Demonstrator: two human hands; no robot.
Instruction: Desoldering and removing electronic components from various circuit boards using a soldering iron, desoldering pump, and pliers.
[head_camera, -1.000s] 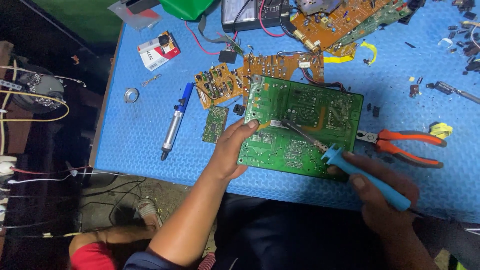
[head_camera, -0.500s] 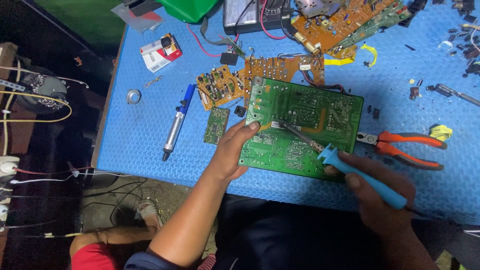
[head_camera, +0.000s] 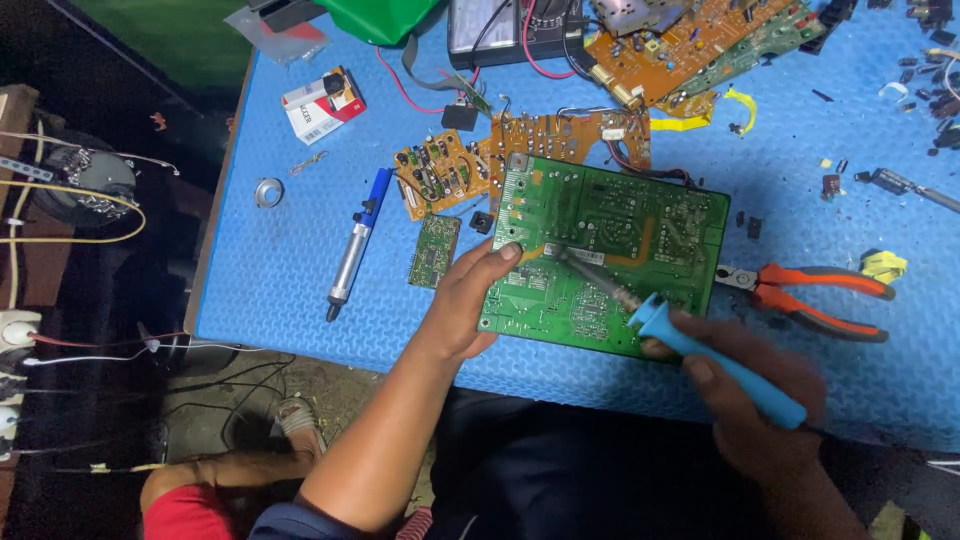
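A large green circuit board (head_camera: 640, 225) lies solder side up on the blue foam mat (head_camera: 300, 290). My left hand (head_camera: 468, 300) rests on the board's near left edge, thumb pressed on its surface, holding it down. My right hand (head_camera: 760, 400) grips a soldering iron with a light blue handle (head_camera: 715, 360). Its metal tip (head_camera: 572, 258) touches the board near the middle left, close to my left thumb.
A blue and silver desoldering pump (head_camera: 355, 245) lies left of the board, with a small green board (head_camera: 434, 250) beside it. Orange-handled pliers (head_camera: 810, 295) lie to the right. Brown circuit boards (head_camera: 520, 150), a meter, a small red and white box (head_camera: 320, 105) and loose parts sit farther back.
The iron's tip has stayed on the board, shifting slightly. My left hand keeps its hold on the board's edge.
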